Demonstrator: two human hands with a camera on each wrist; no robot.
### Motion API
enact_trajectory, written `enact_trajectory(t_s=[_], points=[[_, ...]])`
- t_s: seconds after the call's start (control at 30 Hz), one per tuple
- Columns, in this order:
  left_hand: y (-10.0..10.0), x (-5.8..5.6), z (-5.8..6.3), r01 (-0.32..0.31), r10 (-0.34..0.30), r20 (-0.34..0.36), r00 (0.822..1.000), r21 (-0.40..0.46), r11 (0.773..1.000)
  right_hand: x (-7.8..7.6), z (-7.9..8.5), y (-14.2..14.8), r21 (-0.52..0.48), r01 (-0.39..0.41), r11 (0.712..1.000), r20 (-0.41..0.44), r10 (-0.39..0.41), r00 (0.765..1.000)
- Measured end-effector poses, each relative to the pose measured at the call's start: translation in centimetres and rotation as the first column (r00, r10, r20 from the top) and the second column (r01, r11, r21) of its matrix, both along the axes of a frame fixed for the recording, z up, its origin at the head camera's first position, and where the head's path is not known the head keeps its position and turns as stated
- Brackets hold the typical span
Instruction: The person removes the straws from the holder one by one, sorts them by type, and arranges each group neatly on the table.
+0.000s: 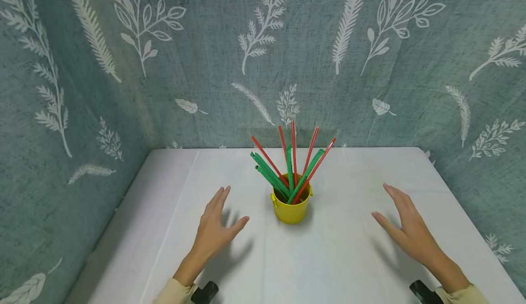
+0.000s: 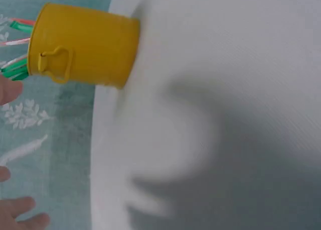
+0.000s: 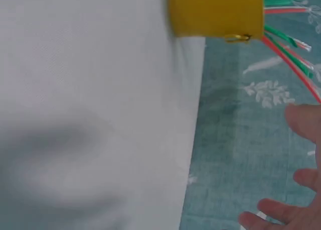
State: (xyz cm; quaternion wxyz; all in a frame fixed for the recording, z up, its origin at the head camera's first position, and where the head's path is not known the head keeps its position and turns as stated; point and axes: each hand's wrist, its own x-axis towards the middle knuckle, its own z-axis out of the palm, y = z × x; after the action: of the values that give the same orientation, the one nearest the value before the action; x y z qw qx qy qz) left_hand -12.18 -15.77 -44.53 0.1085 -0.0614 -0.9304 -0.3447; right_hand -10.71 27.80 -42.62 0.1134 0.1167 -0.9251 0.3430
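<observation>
A small yellow bucket [image 1: 290, 212] stands upright on the white table, with small loop handles at its sides. Several thin red sticks [image 1: 293, 153] and several thicker green sticks [image 1: 269, 173] lean out of it, fanned apart. To the bucket's left, my left hand [image 1: 214, 231] hovers over the table with fingers extended and thumb spread, holding nothing. My right hand [image 1: 412, 235] is held the same way, farther off on the right side. Both wrist views show the bucket [image 2: 85, 44] apart from the fingers; its lower contents are hidden inside.
The white table [image 1: 320, 263] has its back edge against a green cloth wall [image 1: 312, 98] with white leaf patterns, and similar cloth flanks both sides. A black wrist camera [image 1: 204, 292] sits on the left wrist, another [image 1: 425, 291] on the right.
</observation>
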Motion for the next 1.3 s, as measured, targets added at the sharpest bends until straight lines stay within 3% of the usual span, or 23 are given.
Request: enact_trajectory(t_s=[0.23,0.47,0.67,0.8,0.83,0.9,0.93,0.97,1.03,1.07,1.13,1.17,1.2,1.27,1.3], points=[[1.4,-0.9,0.0,0.062,-0.067,0.021,0.998,0.174,0.983,-1.2,1.0,-1.8,-0.051,0.0,0.999,-0.024,-0.001,1.0],[2.9,-2.0,0.0,0.124,-0.14,0.041,0.989,0.274,0.954,-2.4,2.0,-3.2,-0.156,-0.024,0.987,-0.018,0.022,1.0],[4.1,-2.6,0.0,0.183,-0.2,0.012,0.98,0.348,0.919,-3.1,2.3,-4.5,-0.256,-0.036,0.966,0.006,0.039,0.999],[4.9,-3.1,0.0,0.219,-0.242,0.007,0.97,0.398,0.891,-4.0,1.6,-5.0,-0.336,-0.052,0.941,-0.026,0.046,0.999],[5.1,-3.3,0.0,0.225,-0.251,0.01,0.968,0.412,0.883,-4.7,0.8,-4.8,-0.381,-0.082,0.921,-0.053,0.067,0.996],[5.5,-3.5,-0.1,0.235,-0.27,0.015,0.963,0.442,0.865,-5.0,1.0,-5.4,-0.413,-0.084,0.907,-0.055,0.068,0.996],[5.7,-3.6,-0.1,0.238,-0.276,0.018,0.961,0.455,0.858,-5.7,-0.1,-5.2,-0.388,-0.065,0.919,-0.052,0.049,0.997],[5.8,-3.8,-0.2,0.238,-0.28,0.02,0.96,0.469,0.85,-6.0,-0.2,-5.2,-0.438,-0.1,0.894,-0.062,0.081,0.995],[6.2,-4.0,-0.3,0.24,-0.288,0.023,0.957,0.489,0.839,-7.8,-3.1,-4.3,-0.442,-0.116,0.889,-0.09,0.084,0.992],[6.4,-4.2,-0.3,0.24,-0.29,0.025,0.957,0.498,0.833,-8.2,-3.5,-4.4,-0.437,-0.105,0.893,-0.079,0.079,0.994],[6.7,-4.4,-0.2,0.244,-0.301,0.029,0.953,0.514,0.822,-9.6,-5.5,-3.8,-0.484,-0.135,0.864,-0.09,0.105,0.99],[6.8,-4.4,0.0,0.246,-0.309,0.033,0.951,0.527,0.813,-9.1,-4.3,-4.6,-0.501,-0.129,0.856,-0.069,0.11,0.992],[7.0,-4.4,0.3,0.249,-0.318,0.034,0.948,0.543,0.802,-9.4,-4.5,-4.8,-0.479,-0.097,0.873,-0.054,0.08,0.995],[7.4,-4.3,0.9,0.261,-0.341,0.037,0.939,0.568,0.78,-8.7,-2.8,-6.0,-0.544,-0.121,0.83,-0.048,0.114,0.992],[7.5,-4.3,1.2,0.269,-0.356,0.038,0.934,0.581,0.768,-8.6,-2.5,-6.4,-0.552,-0.121,0.825,-0.046,0.115,0.992]])
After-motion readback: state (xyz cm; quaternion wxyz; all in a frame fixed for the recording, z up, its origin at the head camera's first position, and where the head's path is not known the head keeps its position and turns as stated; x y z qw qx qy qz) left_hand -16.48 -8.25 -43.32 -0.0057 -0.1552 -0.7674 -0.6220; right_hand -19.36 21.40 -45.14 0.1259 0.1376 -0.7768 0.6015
